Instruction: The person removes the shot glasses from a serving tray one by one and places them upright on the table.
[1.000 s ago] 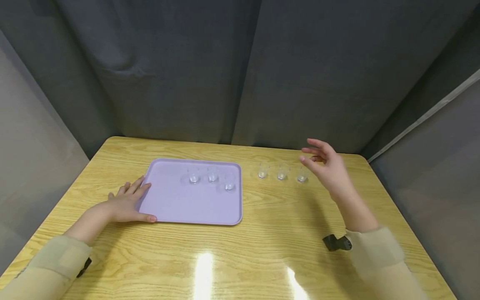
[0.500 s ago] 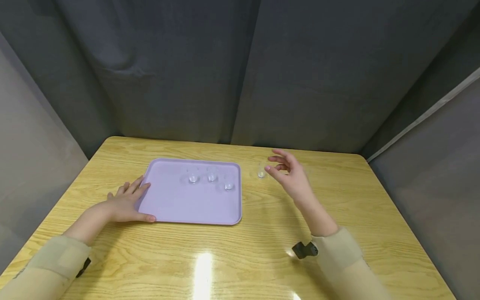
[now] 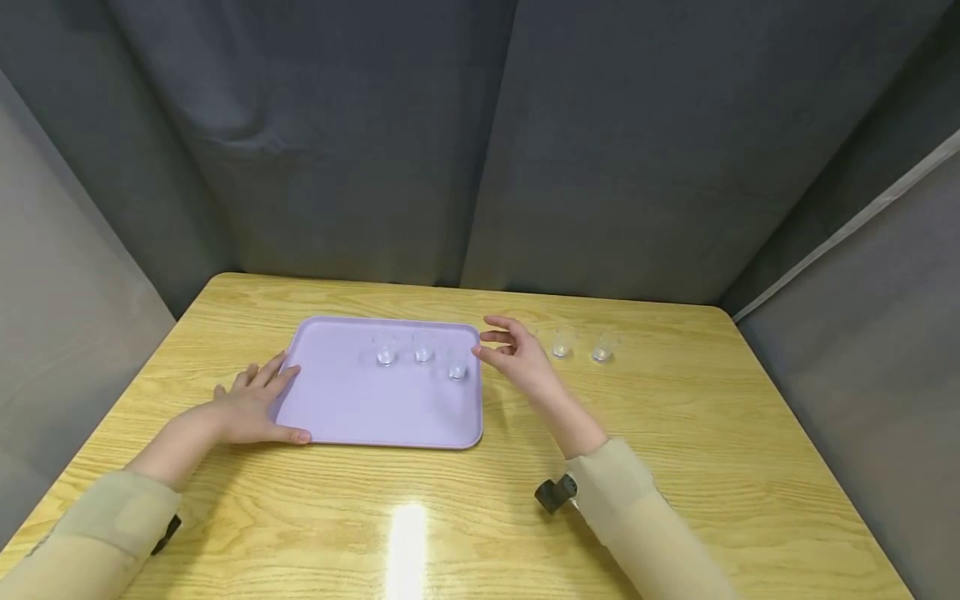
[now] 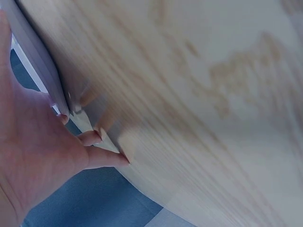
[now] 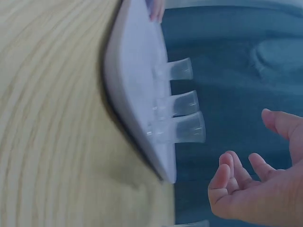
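A lilac tray [image 3: 360, 417] lies on the wooden table [image 3: 480, 517]. Three small clear cups [image 3: 423, 353] stand on its far right part. My left hand [image 3: 255, 404] rests flat on the tray's left edge, thumb along the front corner; the left wrist view shows its fingers [image 4: 90, 138] on the rim. My right hand [image 3: 510, 354] hovers open just right of the tray, holding nothing, fingers toward the nearest tray cup [image 3: 457, 369]. In the right wrist view that hand [image 5: 255, 189] is empty beside the three cups [image 5: 182, 127]. Two more clear cups [image 3: 562, 345] [image 3: 602, 348] stand on the table behind it.
Dark grey curtains [image 3: 480, 142] close off the back and both sides of the table. A black wrist camera [image 3: 551, 496] sits under my right sleeve. Bare wood stretches in front of the tray and to the right.
My right hand has swept left from the cups at the far right to the tray's right edge, still empty, and now hides the leftmost table cup. The left hand has stayed put.
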Motion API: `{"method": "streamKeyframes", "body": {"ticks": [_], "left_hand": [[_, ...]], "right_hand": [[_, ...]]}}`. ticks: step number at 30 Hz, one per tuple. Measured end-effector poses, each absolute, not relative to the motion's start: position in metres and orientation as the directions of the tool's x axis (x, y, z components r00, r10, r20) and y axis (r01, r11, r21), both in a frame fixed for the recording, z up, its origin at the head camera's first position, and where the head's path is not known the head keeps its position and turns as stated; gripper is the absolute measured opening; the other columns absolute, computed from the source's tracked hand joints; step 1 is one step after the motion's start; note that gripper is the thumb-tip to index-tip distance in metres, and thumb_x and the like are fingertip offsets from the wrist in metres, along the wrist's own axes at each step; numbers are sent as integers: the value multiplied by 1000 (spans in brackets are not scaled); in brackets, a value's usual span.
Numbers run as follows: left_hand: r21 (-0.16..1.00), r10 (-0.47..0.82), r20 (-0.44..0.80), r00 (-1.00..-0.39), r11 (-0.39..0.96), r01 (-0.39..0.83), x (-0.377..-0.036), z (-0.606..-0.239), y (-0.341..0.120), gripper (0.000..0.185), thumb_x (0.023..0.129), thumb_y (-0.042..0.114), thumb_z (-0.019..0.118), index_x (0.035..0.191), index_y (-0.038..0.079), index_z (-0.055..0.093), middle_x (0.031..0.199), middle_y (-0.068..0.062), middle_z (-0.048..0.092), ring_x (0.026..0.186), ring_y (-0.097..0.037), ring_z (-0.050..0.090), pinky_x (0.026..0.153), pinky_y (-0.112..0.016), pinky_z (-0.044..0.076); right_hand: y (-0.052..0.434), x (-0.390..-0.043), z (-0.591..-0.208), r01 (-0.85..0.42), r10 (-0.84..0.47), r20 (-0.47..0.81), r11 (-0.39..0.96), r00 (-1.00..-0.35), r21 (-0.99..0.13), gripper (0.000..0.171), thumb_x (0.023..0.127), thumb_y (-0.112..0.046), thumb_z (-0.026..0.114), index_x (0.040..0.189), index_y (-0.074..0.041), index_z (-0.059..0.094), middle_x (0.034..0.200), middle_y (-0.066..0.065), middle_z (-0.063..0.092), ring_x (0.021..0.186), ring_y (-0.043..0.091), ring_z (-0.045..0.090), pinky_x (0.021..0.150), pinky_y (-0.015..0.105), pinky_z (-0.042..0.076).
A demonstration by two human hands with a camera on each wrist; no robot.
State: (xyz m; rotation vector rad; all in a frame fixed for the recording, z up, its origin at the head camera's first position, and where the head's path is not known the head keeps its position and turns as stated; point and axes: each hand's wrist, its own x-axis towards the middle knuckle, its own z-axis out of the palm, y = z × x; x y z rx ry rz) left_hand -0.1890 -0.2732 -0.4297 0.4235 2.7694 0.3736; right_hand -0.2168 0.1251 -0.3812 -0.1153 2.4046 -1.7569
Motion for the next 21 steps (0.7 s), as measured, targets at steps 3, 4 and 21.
{"method": "streamKeyframes", "body": {"ticks": [3,4,21], "left_hand": [[300,327,-267,-906,922,245,-188,-428,-272,118,67,75,63,151,5,17,157,-20,-2,134,-60,5,88,-83,7],[297,327,-268,-906,923,246,-188,-428,-272,118,67,75,63,151,5,17,157,-20,-1,134,-60,5,88,-83,7],[291,328,-269,-906,924,249,-188,-426,-271,118,67,76,62,150,4,18,156,-22,0,133,-60,6,88,-83,8]], "right_hand": [[121,-225,-391,72,-170,-133,325,-976,-943,56,87,-21,69,137,-15,46,128,14,57,94,21,56,89,48,45],[119,-227,-394,87,-175,-151,330,-973,-940,57,86,-20,70,137,-14,46,128,14,57,96,22,57,89,48,45],[98,-252,-426,-39,-188,-84,571,-979,-820,46,71,-10,82,110,-9,57,96,7,57,83,17,54,64,22,43]]}}
